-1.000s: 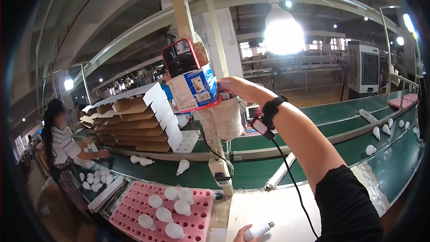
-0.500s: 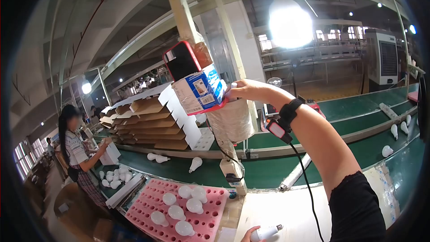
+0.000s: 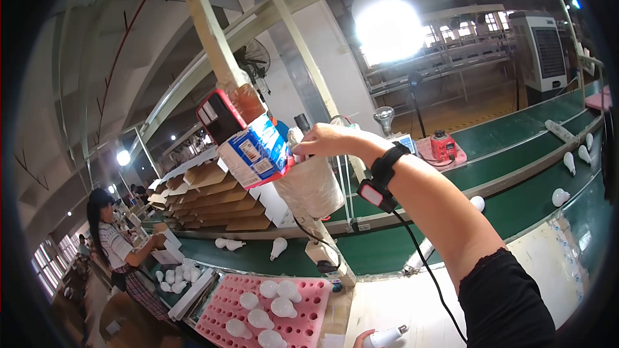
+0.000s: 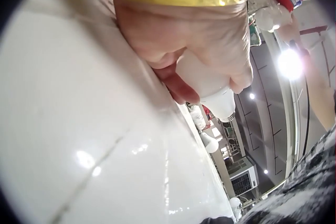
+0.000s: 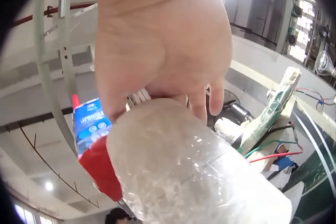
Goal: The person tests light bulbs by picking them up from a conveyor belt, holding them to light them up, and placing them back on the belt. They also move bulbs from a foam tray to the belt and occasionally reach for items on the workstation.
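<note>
crinkled plastic wrap (image 5: 176, 166) looks glossy, the pink foam (image 3: 219, 307) matt, the white bulb (image 3: 383, 338) smooth.

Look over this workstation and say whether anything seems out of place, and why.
Several white bulbs lie loose on their sides on the pink foam tray, not upright in its holes, which looks untidy. Nothing looks spilled.

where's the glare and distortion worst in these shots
Head view: the hanging bulb is blown out to white, and the overhead beams curve; left wrist view: bright reflections streak the white tabletop, with a soft shadow beside the left hand; right wrist view: glints on the plastic-wrapped holder; all three views: corners darken to black.
</note>
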The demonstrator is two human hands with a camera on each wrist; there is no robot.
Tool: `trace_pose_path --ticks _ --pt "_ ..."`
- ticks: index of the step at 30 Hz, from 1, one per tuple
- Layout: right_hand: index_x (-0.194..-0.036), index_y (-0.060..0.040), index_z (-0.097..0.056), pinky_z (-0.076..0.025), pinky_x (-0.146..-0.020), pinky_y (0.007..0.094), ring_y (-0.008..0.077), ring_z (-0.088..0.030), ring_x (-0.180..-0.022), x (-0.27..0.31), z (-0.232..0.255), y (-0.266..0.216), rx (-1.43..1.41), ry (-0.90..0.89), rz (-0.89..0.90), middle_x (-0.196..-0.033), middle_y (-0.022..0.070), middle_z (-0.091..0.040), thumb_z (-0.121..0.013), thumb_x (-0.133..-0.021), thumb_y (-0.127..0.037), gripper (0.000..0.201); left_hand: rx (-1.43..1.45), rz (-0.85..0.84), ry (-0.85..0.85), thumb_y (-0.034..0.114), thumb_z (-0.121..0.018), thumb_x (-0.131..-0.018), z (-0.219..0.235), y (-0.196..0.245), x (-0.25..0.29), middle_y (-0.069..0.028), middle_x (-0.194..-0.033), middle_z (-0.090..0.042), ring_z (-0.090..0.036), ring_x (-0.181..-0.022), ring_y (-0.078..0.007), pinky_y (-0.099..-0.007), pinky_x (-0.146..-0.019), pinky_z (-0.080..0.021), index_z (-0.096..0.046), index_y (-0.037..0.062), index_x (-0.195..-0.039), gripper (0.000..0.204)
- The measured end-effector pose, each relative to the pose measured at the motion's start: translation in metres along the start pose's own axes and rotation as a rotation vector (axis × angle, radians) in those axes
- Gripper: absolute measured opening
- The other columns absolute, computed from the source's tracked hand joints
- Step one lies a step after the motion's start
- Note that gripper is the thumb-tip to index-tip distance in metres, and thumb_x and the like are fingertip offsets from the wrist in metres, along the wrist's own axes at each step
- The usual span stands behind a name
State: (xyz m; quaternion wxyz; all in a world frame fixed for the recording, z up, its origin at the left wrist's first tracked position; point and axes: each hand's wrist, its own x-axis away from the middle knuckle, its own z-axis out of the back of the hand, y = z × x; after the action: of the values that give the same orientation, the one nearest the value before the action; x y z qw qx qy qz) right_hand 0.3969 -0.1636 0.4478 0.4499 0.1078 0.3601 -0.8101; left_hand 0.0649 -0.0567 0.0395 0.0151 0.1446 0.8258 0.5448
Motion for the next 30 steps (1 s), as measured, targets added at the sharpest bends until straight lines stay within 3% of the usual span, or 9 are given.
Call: trace_pose_path --ticks 4,8,11,14,17,20,24,27,30 --pt "-0.085 -0.0144 -0.076 -0.048 -0.083 0.0372 0.0288 -0.063 -0.086 0.005 0.001 -0.001 -0.144 -0.039 0.059 -0.089 0.0158 -0.069 -0.046 -0.084 -0.068 0.061 0.010 -0.003 0.010 0.024 -0.080 -0.079 -0.011 0.002 0.000 -0.0305 -0.131 -0.046 -0.052 -0.119 -0.0468 -0.0563 -0.100 -0.043 -0.017 0.0124 -0.142 0.090" --pt "-0.103 -0.0129 -0.074 -0.044 -0.091 0.0382 0.0312 -0.061 -0.100 0.004 -0.001 -0.008 0.045 -0.105 0.152 -0.104 0.0152 -0.068 -0.044 -0.083 -0.074 0.070 0.117 -0.107 0.074 0.026 -0.076 -0.082 -0.021 -0.012 -0.002 -0.0304 -0.130 -0.047 -0.052 -0.118 -0.0475 -0.0550 -0.101 -0.043 -0.016 0.0115 -0.142 0.086" --pt "-0.110 -0.0131 -0.071 -0.045 -0.091 0.0386 0.0313 -0.062 -0.101 0.012 -0.014 0.001 -0.019 0.012 -0.020 -0.106 0.0151 -0.068 -0.047 -0.081 -0.075 0.073 0.126 -0.153 0.114 0.025 -0.074 -0.084 -0.036 -0.006 -0.003 -0.0307 -0.131 -0.045 -0.052 -0.119 -0.0467 -0.0560 -0.102 -0.042 -0.016 0.0113 -0.142 0.083" --pt "-0.125 0.0014 -0.059 -0.043 -0.097 0.0412 0.0389 -0.054 -0.118 0.016 -0.015 0.003 -0.144 0.001 0.047 -0.128 0.0284 -0.055 -0.052 -0.075 -0.076 0.092 0.145 -0.143 0.114 0.023 -0.073 -0.085 -0.034 -0.011 -0.008 -0.0308 -0.134 -0.042 -0.050 -0.121 -0.0460 -0.0570 -0.103 -0.040 -0.017 0.0112 -0.141 0.080" --pt "-0.114 0.0000 -0.067 -0.045 -0.095 0.0424 0.0382 -0.059 -0.111 0.014 -0.025 -0.005 -0.195 0.085 -0.021 -0.113 0.0267 -0.063 -0.052 -0.080 -0.070 0.079 0.038 -0.059 0.080 0.026 -0.074 -0.084 -0.035 0.003 -0.003 -0.0294 -0.136 -0.040 -0.046 -0.125 -0.0465 -0.0550 -0.107 -0.038 -0.016 0.0147 -0.141 0.081" --pt "-0.092 0.0017 -0.069 -0.050 -0.084 0.0446 0.0369 -0.066 -0.090 0.025 -0.048 -0.005 -0.241 0.395 0.089 -0.095 0.0233 -0.067 -0.054 -0.085 -0.052 0.056 0.016 -0.009 0.078 0.026 -0.074 -0.084 -0.030 0.004 0.000 -0.0290 -0.136 -0.040 -0.045 -0.125 -0.0465 -0.0549 -0.107 -0.038 -0.016 0.0148 -0.141 0.082" --pt "-0.081 -0.0004 -0.064 -0.051 -0.076 0.0460 0.0383 -0.064 -0.084 0.028 -0.069 -0.009 -0.187 0.758 0.170 -0.083 0.0210 -0.066 -0.052 -0.088 -0.042 0.044 0.019 -0.036 0.061 0.026 -0.076 -0.082 -0.023 0.004 -0.022 -0.0283 -0.135 -0.040 -0.045 -0.126 -0.0464 -0.0549 -0.108 -0.038 -0.016 0.0148 -0.140 0.084" --pt "-0.079 -0.0008 -0.064 -0.051 -0.072 0.0465 0.0386 -0.065 -0.079 0.027 -0.064 -0.004 -0.142 0.700 0.171 -0.079 0.0212 -0.065 -0.052 -0.088 -0.044 0.045 0.066 -0.073 0.108 0.026 -0.077 -0.081 -0.018 -0.005 -0.019 -0.0277 -0.135 -0.041 -0.044 -0.126 -0.0463 -0.0549 -0.108 -0.037 -0.017 0.0149 -0.140 0.085" --pt "-0.077 -0.0014 -0.069 -0.053 -0.073 0.0462 0.0397 -0.066 -0.079 0.030 -0.029 -0.004 0.132 0.317 0.126 -0.080 0.0225 -0.067 -0.047 -0.088 -0.058 0.061 0.057 -0.107 0.163 0.031 -0.080 -0.076 -0.034 0.003 -0.011 -0.0243 -0.127 -0.046 -0.045 -0.125 -0.0474 -0.0551 -0.108 -0.037 -0.018 0.0134 -0.140 0.091"
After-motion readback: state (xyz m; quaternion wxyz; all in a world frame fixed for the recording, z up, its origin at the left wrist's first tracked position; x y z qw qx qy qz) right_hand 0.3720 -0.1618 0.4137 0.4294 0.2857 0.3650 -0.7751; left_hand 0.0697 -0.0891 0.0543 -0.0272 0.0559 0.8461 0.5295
